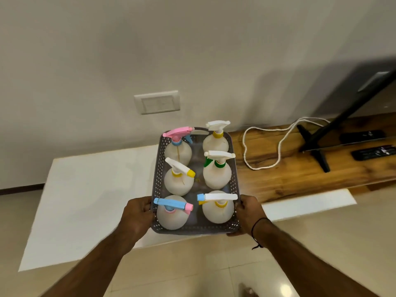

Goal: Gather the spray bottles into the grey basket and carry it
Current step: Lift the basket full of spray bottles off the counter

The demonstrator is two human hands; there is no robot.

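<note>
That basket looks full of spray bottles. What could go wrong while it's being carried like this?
1. The six spray bottles stand loose in the grey basket; a tilt could topple them, such as the pink-topped one at the far end.
2. The left hand and right hand grip only the near end, so the far end may sag.
3. The white cord on the wooden shelf could snag a passing basket.

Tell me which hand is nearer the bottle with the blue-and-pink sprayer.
Left. The left hand grips the grey basket wall right beside the bottle with the blue-and-pink sprayer; the right hand grips the opposite wall, across the basket.
</note>
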